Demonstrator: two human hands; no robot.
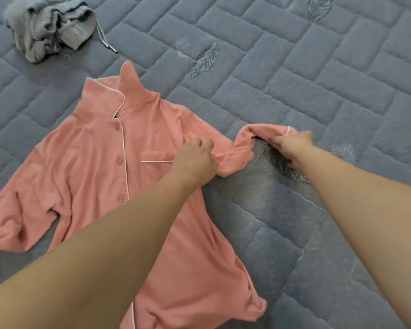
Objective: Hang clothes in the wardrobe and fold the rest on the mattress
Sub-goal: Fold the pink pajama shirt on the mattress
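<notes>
Both hands (197, 160) (292, 144) grip the pink shirt (100, 157), collar pointing up-frame, lengthwise on mattress (294, 67).

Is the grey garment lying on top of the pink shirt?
No. The grey garment lies apart from the pink shirt, with bare mattress between them.

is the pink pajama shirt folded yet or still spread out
Mostly spread. The pink pajama shirt lies front up on the mattress; the right hand grips one sleeve's cuff, the left hand holds its shoulder.

Soft even light, slight wide-angle bowing
</notes>
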